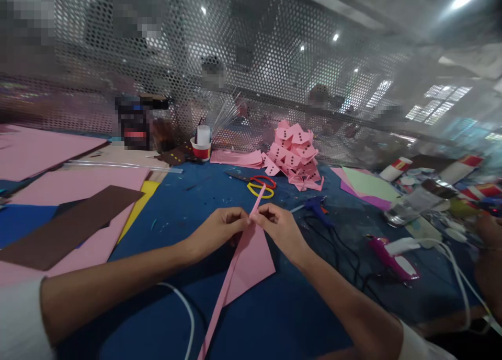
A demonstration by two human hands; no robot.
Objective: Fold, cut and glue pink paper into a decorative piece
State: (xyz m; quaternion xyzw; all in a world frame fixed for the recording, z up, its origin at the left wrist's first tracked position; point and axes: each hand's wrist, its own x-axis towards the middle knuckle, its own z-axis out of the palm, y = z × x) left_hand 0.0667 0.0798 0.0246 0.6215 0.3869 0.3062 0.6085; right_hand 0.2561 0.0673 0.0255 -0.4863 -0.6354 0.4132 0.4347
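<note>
My left hand (225,227) and my right hand (280,229) meet over the middle of the table, both closed in a pinch on a pink paper sheet (251,268). A narrow band runs along the sheet's long left side and reaches down to the bottom edge of the view. Its thin tip points up past my fingertips. Just beyond that tip lie scissors (261,194) with red and yellow handles, blades to the left. To the right of my right hand rests a blue glue gun (318,208) with a dark cord.
Pink sheets (78,185) and a brown strip (74,227) lie at left. Behind stand a paper cup (202,151) and a pile of dotted pink paper pieces (294,156). At right are a magenta device (394,258) with a white cable, green paper (368,185) and a clear container (415,200).
</note>
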